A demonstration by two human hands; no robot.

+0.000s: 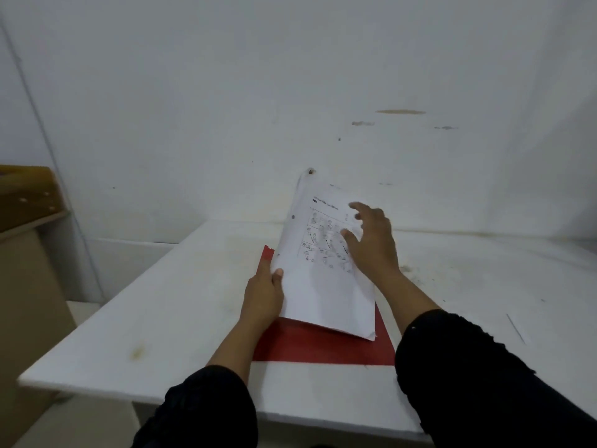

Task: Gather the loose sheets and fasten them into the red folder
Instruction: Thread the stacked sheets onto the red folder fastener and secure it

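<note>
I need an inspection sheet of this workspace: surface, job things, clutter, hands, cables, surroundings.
Surface: white table, stained and scuffed.
Job's things: red folder lying flat on the table; sheets with punched holes, printed side up, raised and tilted over the folder.
Clutter: thin pale strip on the table at the right; I cannot tell what it is.
Hands: left hand has a grip on the sheets' left edge; right hand open, fingers spread on the sheets.
Cables: thin line running down the left wall, possibly a cable.
Surroundings: white wall with marks; brown furniture at the left.
</note>
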